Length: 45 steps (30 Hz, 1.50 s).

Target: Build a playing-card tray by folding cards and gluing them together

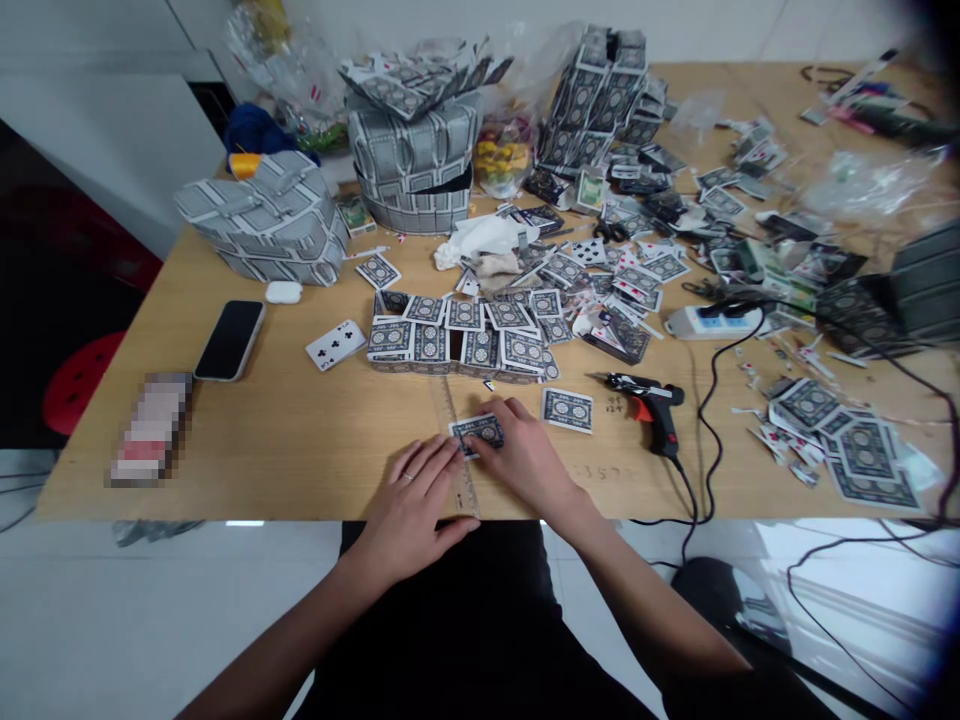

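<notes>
The wooden table [315, 440] carries the work. Toward its back stands a grey card-built basket [416, 150], loose cards piled on top; a lower card-built bag [262, 235] sits to its left. Nearer the person is a long, low card assembly [431, 343], with a dark gap in its front wall. The left hand [420, 490] lies flat, fingers extended and together, thumb spread away; it grasps nothing and bears down on the ruler, fingertips at the left end of the held card. The right hand [521, 450] is closed, thumb and fingers pinching that card. A black glue gun [660, 405] lies on its side, well to the right. The clear ruler [465, 490] runs front to back. The patterned playing card [484, 430] rests across it, back upward, in front of the assembly.
</notes>
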Tool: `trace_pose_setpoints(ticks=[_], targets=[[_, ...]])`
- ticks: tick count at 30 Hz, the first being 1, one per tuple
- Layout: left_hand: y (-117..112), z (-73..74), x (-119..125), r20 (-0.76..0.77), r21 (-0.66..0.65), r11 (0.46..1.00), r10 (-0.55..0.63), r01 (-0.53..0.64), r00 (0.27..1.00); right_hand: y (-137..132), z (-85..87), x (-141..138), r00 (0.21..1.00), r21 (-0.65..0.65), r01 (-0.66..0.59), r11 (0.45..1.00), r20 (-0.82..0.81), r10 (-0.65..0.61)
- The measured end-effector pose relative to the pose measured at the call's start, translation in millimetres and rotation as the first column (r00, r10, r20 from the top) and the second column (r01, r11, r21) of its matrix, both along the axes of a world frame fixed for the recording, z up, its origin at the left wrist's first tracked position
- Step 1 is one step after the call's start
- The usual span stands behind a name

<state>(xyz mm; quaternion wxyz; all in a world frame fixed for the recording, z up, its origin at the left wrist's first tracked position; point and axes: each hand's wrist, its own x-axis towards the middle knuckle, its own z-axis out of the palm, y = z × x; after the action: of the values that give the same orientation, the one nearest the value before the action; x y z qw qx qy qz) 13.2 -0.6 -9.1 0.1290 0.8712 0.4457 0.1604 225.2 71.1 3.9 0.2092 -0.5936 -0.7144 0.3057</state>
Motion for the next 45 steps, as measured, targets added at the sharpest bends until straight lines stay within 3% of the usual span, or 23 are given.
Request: trace_pose_setpoints(ticks=[27, 32, 37, 40, 45], targets=[[0.8, 0.2, -1.1, -0.007, 0.017, 1.0, -0.014, 0.015, 1.0, -0.2, -3.3, 0.7, 1.0, 0.008, 0.0, 1.0, 0.028, 0.0], [0.8, 6.0, -0.4, -0.013, -0.013, 1.0, -0.017, 0.017, 1.0, 0.1, -0.2, 3.0, 0.995, -0.003, 0.075, 0.997, -0.06, -0.075], [0.9, 9.7, 0.8, -0.028, -0.011, 1.0, -0.019, 0.018, 0.999, 2.0, 3.1, 4.4, 0.959, -0.14, 0.157, 0.978, -0.214, -0.185], [0.7, 9.1, 1.7, -0.03, -0.002, 1.0, -0.013, 0.013, 0.999, 3.2, 4.0, 2.9, 0.906, -0.279, 0.11, 0.954, -0.368, -0.212], [0.9, 8.5, 2.2, -0.012, 0.023, 1.0, -0.001, 0.001, 1.0, 6.1, 17.1, 1.7, 0.866, -0.414, 0.041, 0.909, -0.439, -0.239]])
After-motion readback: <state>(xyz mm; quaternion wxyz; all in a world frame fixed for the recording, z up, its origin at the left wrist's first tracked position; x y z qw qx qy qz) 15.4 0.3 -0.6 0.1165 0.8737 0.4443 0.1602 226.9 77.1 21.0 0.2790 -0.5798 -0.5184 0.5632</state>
